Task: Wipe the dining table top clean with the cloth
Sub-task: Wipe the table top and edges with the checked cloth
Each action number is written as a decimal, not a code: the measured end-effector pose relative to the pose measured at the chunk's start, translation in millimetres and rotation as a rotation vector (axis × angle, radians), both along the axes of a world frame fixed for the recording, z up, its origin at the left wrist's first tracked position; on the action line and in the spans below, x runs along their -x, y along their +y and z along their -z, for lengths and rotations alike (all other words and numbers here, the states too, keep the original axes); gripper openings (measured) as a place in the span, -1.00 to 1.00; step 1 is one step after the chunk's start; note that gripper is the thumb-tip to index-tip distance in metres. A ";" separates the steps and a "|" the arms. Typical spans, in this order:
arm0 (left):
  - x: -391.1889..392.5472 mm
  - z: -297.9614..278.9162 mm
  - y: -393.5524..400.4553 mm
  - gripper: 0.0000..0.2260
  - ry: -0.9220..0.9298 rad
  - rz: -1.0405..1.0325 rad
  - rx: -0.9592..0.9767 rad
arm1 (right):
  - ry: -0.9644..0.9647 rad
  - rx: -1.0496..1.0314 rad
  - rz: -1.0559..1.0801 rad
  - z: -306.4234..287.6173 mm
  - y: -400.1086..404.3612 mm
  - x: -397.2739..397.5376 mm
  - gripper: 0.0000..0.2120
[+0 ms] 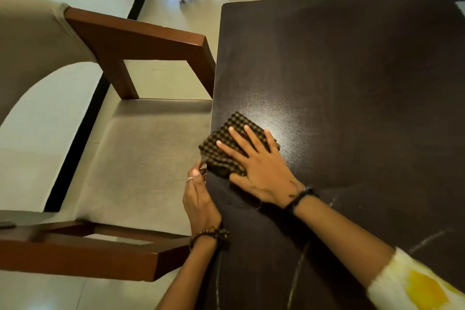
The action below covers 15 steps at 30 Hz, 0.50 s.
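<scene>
— Nearest, lower right of frame: sleeve (412, 284), then right hand (261, 168), fingers (235, 137) spread flat, pressing cloth (226, 153) onto surface (352, 83) at its left edge.

— Left hand (198, 199)?

— Cupped at the edge, fingers loosely curled, holding nothing. Mid-wipe, probably; next, sweeping farther toward upper right.

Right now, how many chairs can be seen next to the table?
1. The chair stands at the left edge of the table, seat facing it, beside the left hand. Other sides of the table are out of view, so more may be hidden.
</scene>
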<state>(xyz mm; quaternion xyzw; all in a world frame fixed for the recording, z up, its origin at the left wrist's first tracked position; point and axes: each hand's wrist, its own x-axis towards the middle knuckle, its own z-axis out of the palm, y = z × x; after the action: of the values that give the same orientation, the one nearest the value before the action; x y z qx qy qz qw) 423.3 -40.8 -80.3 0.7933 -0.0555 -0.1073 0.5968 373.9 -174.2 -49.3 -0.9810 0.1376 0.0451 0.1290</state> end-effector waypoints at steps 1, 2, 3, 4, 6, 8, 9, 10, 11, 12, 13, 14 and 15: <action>0.4 -0.2 -0.2 -0.70 0.012 -0.008 -0.010 | 0.002 0.005 0.014 -0.4 -8.6 -13.1 -0.38; 0.7 -0.2 0.1 -0.68 0.021 -0.012 -0.016 | 0.006 0.002 0.026 -1.0 -16.8 -27.0 -0.39; 1.0 -0.2 0.1 -0.65 0.023 -0.018 -0.020 | 0.014 -0.004 0.033 -1.8 -23.6 -39.8 -0.40; 1.2 -0.6 0.1 -0.63 0.018 -0.028 -0.025 | 0.025 -0.008 0.036 -2.4 -28.1 -50.5 -0.41; 1.6 -1.6 -0.5 -0.60 0.001 -0.047 -0.039 | 0.036 0.000 0.031 -2.0 -29.9 -61.7 -0.41; 2.6 -3.1 -1.2 -0.61 -0.014 -0.059 -0.057 | 0.015 0.030 0.008 -0.3 -26.4 -57.5 -0.42; 2.5 -3.9 -1.4 -0.63 -0.017 -0.066 -0.078 | -0.002 0.045 -0.010 0.6 -23.9 -51.8 -0.42; 1.5 -4.1 -1.6 -0.67 -0.014 -0.071 -0.109 | -0.015 0.055 -0.028 1.4 -21.3 -45.3 -0.42; 0.5 -3.9 -1.9 -0.73 -0.010 -0.071 -0.155 | -0.024 0.057 -0.044 2.2 -18.6 -38.3 -0.41; -0.5 -3.7 -2.3 -0.79 -0.006 -0.063 -0.209 | -0.030 0.053 -0.058 2.9 -15.7 -31.6 -0.41; -1.0 -3.2 -3.3 -0.84 -0.006 -0.049 -0.260 | -0.032 0.048 -0.072 3.4 -13.0 -25.3 -0.40; -1.0 -2.6 -4.1 -0.87 -0.010 -0.036 -0.298 | -0.035 0.041 -0.085 3.8 -10.2 -19.4 -0.40; -1.4 -2.2 -4.4 -0.88 -0.018 -0.029 -0.322 | -0.040 0.033 -0.095 4.5 -7.2 -14.5 -0.39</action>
<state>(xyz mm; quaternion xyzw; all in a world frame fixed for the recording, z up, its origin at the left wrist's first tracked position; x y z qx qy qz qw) 424.7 -45.2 -78.1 0.8803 -0.0315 -0.0991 0.4628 388.4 -181.4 -53.9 -0.9892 0.0889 0.0293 0.1131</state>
